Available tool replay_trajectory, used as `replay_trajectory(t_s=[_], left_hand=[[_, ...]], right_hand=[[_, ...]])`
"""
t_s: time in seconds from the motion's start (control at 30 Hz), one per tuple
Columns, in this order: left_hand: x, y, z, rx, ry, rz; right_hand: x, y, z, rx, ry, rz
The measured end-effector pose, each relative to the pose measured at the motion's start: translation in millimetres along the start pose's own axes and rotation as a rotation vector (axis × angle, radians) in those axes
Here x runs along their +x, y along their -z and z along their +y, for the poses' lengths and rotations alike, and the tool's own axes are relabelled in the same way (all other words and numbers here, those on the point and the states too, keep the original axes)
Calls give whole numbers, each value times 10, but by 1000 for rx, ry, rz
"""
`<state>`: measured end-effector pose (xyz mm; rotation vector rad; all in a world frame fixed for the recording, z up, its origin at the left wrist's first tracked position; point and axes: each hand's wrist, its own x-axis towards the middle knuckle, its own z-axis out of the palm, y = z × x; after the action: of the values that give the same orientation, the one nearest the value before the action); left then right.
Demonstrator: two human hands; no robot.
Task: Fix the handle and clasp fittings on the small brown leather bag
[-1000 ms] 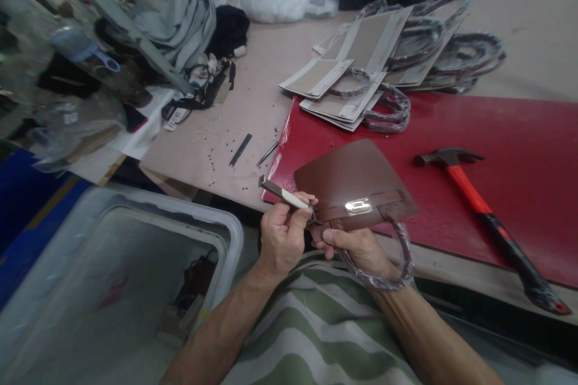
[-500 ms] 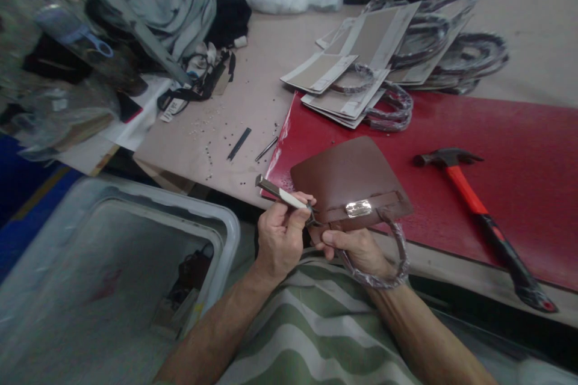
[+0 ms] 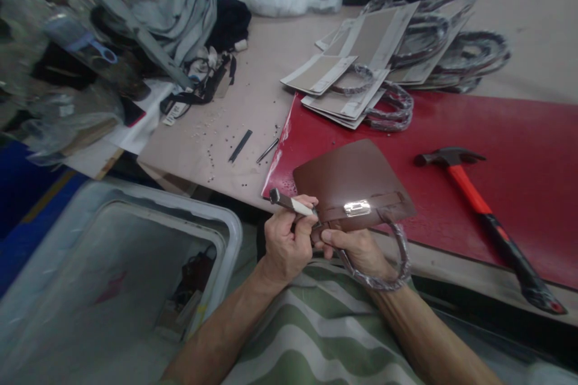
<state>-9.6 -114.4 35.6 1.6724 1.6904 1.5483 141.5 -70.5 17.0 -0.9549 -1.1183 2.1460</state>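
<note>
My left hand (image 3: 289,240) is closed around a punch-like metal tool (image 3: 284,199) with a blunt, squared end and a white-wrapped middle. Its other end meets a small brown strap tab at the panel's lower left; fingers hide the exact contact. My right hand (image 3: 361,248) pinches that tab between thumb and fingers, below a brown leather bag panel (image 3: 350,171). A shiny metal plate (image 3: 356,208) sits on the panel's lower strap. From the panel, a plastic-wrapped handle (image 3: 403,255) loops down over my right wrist.
A claw hammer (image 3: 478,195) lies on the red mat (image 3: 510,132) to the right. Several panels with wrapped handles (image 3: 374,33) are piled behind. Left of the mat are a dark strip (image 3: 240,145), a thin metal rod (image 3: 267,151) and scattered bits. A plastic bin (image 3: 232,222) stands lower left.
The tool in my left hand has tilted, its squared end moving right and slightly down, and that hand has shifted slightly right. My right hand keeps its grip on the tab.
</note>
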Motion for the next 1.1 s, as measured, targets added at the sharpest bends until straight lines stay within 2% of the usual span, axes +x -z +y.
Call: replay_trajectory(t_s=[0.2, 0.33, 0.5, 0.73, 1.1], left_hand=[[-50, -20, -49, 78, -183, 24], [-128, -41, -67, 54, -270, 71], [-229, -59, -32, 88, -378, 77], [-271, -41, -4, 148, -399, 101], [-56, -50, 6, 67, -367, 36]], right_hand=[[-4, 2, 28, -3, 5, 25], [-31, 27, 64, -26, 48, 23], [-52, 37, 114, -63, 127, 32], [-56, 15, 97, -27, 128, 2], [-37, 45, 5, -65, 93, 47]])
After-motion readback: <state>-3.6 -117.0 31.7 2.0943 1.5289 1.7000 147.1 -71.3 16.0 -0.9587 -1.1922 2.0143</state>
